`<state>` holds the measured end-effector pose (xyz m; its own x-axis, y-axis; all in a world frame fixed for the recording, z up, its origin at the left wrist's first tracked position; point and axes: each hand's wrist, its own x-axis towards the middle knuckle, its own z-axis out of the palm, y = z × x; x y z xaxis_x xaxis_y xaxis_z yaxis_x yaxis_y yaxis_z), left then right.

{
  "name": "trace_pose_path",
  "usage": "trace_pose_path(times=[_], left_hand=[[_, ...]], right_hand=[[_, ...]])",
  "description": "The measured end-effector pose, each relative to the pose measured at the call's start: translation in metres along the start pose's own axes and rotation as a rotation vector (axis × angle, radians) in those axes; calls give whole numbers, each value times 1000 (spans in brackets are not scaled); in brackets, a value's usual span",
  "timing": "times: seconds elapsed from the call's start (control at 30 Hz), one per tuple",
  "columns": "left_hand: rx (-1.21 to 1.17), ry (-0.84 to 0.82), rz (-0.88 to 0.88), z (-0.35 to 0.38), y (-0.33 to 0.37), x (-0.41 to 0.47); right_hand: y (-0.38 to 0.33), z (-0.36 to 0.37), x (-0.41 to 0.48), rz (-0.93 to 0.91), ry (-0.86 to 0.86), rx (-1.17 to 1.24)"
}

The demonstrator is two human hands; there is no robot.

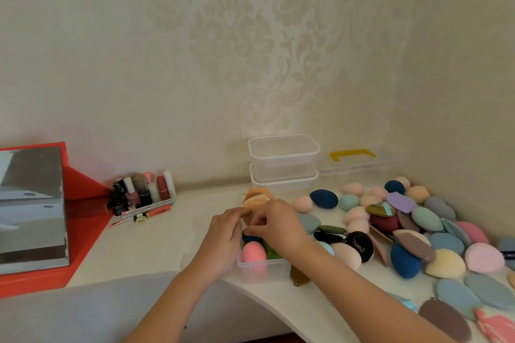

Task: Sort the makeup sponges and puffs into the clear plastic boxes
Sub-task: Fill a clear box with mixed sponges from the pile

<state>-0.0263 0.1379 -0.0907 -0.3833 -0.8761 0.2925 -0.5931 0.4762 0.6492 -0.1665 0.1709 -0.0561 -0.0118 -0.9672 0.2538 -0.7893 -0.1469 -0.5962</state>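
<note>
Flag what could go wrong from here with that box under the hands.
The clear box sits at the curved front edge of the table; a push from the left hand or right hand could tip it off.
It looks fairly full around the pink sponge, so more pieces may spill out.
The olive puff beside it seems to overhang the edge and might drop.

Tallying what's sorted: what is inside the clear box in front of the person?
A pink sponge, something green and a dark blue sponge show in the box; the left hand and right hand cover the rest.
</note>
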Motion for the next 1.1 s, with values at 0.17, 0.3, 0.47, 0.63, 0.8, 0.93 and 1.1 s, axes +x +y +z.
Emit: trace_pose_path(times=[0.17, 0.3, 0.47, 0.63, 0.8, 0.93, 1.1], left_hand=[[13, 19, -10, 2, 2, 0], [-21, 40, -32, -2, 10, -3], [-39, 168, -154, -29, 15, -6], [23, 195, -427, -63, 6, -7], [-33, -3, -653, -86, 3, -13], [-335, -155, -775, -110, 1, -17], [-303, -23, -531, -126, 14, -5]], right_hand=[[-2, 0, 0, -101, -31, -191], [-1, -2, -2, -146, -40, -178], [4, -15, -11, -22, 115, -93], [10, -31, -14, 200, 10, 42], [15, -35, -8, 330, -56, 94], [5, -35, -10, 370, -94, 254], [-6, -26, -18, 403, -265, 548]])
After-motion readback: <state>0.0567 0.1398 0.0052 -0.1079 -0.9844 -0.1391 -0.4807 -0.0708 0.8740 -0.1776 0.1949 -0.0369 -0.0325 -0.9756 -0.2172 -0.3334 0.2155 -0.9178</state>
